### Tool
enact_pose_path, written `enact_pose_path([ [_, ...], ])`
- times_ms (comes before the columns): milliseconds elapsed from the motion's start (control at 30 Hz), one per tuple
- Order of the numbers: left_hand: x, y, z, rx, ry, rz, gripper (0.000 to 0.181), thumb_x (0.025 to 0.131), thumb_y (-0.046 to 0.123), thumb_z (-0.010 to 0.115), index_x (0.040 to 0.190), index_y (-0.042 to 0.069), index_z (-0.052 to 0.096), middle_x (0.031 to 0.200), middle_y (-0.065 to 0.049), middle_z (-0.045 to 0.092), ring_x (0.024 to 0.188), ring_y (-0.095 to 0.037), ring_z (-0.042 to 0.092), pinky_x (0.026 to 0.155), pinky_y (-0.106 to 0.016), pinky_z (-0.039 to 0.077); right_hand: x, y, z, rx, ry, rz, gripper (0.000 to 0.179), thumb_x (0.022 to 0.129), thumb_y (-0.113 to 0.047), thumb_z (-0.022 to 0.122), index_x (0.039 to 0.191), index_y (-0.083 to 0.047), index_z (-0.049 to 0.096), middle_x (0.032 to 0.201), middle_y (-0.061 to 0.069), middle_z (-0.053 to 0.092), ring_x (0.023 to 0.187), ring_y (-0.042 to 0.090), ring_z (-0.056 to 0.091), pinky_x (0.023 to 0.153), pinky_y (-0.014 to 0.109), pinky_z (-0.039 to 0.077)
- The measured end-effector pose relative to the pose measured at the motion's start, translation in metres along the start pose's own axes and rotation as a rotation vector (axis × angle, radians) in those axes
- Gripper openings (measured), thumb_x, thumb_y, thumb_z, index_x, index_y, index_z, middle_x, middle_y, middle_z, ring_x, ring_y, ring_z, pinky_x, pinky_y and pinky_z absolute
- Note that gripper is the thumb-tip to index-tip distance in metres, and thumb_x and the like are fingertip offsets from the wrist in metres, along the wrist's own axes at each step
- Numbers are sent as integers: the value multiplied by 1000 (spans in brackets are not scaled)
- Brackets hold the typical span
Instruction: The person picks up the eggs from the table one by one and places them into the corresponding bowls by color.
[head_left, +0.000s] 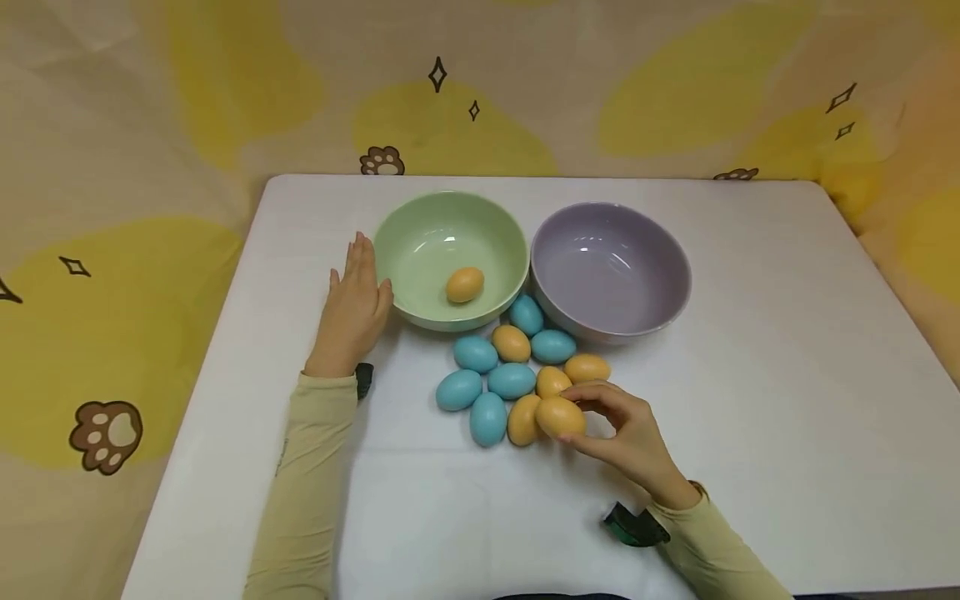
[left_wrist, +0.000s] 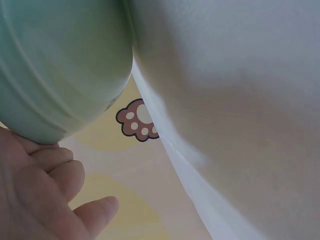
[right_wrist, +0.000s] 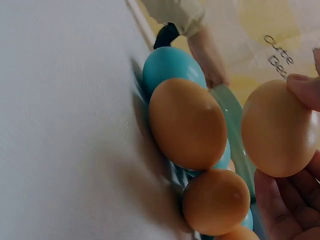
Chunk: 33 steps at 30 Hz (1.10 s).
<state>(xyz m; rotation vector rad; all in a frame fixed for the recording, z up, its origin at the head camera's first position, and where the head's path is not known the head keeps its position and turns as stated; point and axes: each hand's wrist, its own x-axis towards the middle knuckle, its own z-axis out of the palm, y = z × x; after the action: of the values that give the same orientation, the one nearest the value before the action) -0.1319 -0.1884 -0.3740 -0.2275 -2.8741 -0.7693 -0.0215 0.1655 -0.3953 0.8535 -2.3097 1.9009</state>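
My right hand [head_left: 626, 429] pinches an orange egg [head_left: 560, 417] between thumb and fingers. The right wrist view shows this egg [right_wrist: 278, 129] raised beside the others. Under and around it lies a group of several orange and blue eggs, such as a blue egg [head_left: 489, 418] and another orange egg [head_left: 523, 420]. My left hand [head_left: 351, 308] rests with straight fingers against the left side of a light green bowl [head_left: 420, 317]. In the left wrist view, the fingers [left_wrist: 47, 159] touch the green bowl's outer wall [left_wrist: 70, 70]. One orange egg [head_left: 465, 285] lies inside that bowl.
A purple bowl [head_left: 611, 308] stands right of the green one, close beside it. A blue egg [head_left: 527, 315] sits in the gap in front of the two bowls. The white table [head_left: 787, 400] reaches back to a patterned yellow cloth [head_left: 525, 92].
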Motion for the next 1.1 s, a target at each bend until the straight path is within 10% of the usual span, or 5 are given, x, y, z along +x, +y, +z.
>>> enact_pose_path([
  [1100,0,-2,-5,41,-14,-20,62,101,22,33,149,-9,8,157,-20,5,144,-31,5,110,-58,7,154,-12,34,6,-155,-8,37,72,6,79,107,7,65,107,15,65,96,21,60,87,33,50],
])
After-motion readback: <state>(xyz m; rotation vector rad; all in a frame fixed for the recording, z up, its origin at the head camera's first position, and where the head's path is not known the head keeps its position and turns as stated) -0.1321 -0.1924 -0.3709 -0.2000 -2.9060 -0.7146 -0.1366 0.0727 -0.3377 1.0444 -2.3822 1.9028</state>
